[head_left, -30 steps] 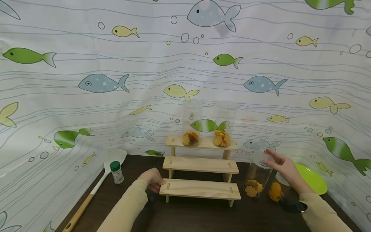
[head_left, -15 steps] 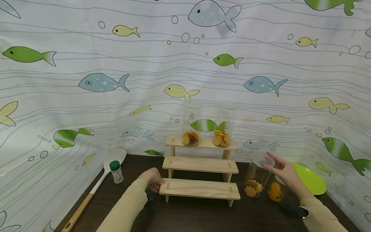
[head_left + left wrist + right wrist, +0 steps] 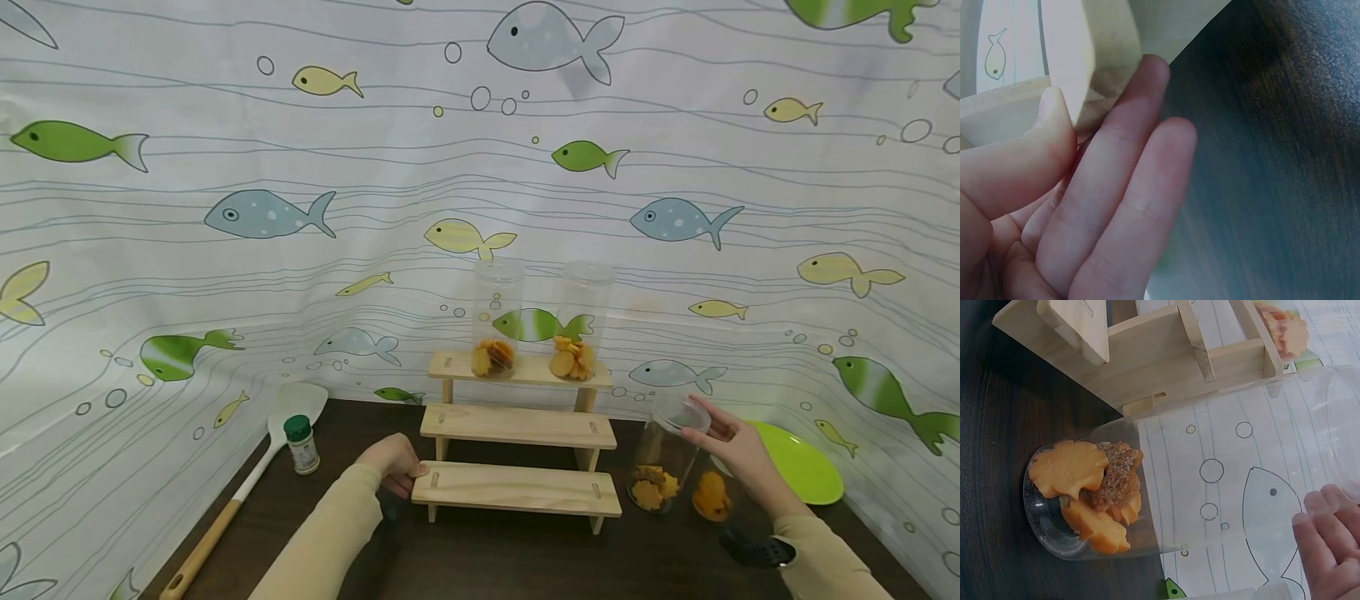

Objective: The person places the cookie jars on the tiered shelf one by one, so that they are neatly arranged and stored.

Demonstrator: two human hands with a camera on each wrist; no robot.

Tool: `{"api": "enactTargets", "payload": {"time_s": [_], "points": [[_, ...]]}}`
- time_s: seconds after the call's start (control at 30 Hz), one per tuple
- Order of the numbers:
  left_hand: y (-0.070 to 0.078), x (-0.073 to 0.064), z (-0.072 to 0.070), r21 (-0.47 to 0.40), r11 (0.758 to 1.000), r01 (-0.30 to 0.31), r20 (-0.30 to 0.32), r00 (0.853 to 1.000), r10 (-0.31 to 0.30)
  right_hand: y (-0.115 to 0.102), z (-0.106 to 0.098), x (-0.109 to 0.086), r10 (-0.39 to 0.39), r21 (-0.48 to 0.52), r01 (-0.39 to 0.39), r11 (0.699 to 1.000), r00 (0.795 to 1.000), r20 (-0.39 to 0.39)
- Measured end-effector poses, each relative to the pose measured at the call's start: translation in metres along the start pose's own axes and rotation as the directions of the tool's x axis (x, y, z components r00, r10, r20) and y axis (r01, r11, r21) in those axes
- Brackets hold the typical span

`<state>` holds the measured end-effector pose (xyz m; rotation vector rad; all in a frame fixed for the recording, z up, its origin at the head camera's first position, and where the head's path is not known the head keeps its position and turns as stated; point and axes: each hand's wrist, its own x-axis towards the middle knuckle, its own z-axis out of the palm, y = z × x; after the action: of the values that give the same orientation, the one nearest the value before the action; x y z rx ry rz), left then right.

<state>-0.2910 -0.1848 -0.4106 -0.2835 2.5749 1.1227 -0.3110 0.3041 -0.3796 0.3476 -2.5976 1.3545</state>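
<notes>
At the left end of the three-tier wooden stand (image 3: 517, 487), my left hand (image 3: 393, 462) pinches the lowest shelf. The left wrist view shows the thumb on one side of the pale wood (image 3: 1113, 50) and the fingers (image 3: 1129, 206) on the other. My right hand (image 3: 738, 450) grips the top of a tall clear jar (image 3: 666, 450) standing right of the stand, thumb in front and fingers behind the rim. Cookies (image 3: 1069, 469), one coated in brown crumbs, lie at the jar's bottom. Fingertips (image 3: 1316, 506) show against its upper wall in the right wrist view.
Two clear jars (image 3: 495, 308) with cookies stand on the top shelf. Orange cookies (image 3: 711, 497) sit beside my right hand, near a green plate (image 3: 806, 467). A green-capped shaker (image 3: 302, 446) and a long-handled white spatula (image 3: 255, 479) lie left. Fish-print sheeting surrounds the dark table.
My right hand has come down slightly, and its thumb and fingers have closed on the jar's top. The left hand stays at the lowest shelf's end.
</notes>
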Motion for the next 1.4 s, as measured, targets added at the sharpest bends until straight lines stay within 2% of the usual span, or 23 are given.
{"api": "enactTargets", "payload": {"time_s": [0.13,0.37,0.7,1.17,1.4], "points": [[0.0,0.0,0.0,0.0,1.0,-0.011,0.004,1.0,0.011,-0.001,0.002,-0.001,0.007,0.028,-0.007,1.0,1.0,-0.012],[0.0,0.001,-0.001,-0.007,1.0,0.006,0.008,1.0,-0.006,-0.003,0.004,0.0,0.018,0.046,-0.017,0.999,1.0,-0.026],[0.0,0.001,-0.001,-0.011,1.0,0.012,0.006,1.0,-0.012,-0.016,-0.003,0.0,0.031,0.001,-0.031,1.0,0.998,-0.052],[-0.001,0.0,-0.001,-0.001,1.0,0.017,0.003,1.0,-0.017,-0.048,-0.015,-0.002,-0.093,0.055,0.099,0.994,0.99,-0.104],[-0.001,0.0,-0.001,-0.001,1.0,0.014,0.01,1.0,-0.014,-0.068,-0.023,-0.002,-0.102,-0.019,0.101,0.995,0.988,-0.119]]}}
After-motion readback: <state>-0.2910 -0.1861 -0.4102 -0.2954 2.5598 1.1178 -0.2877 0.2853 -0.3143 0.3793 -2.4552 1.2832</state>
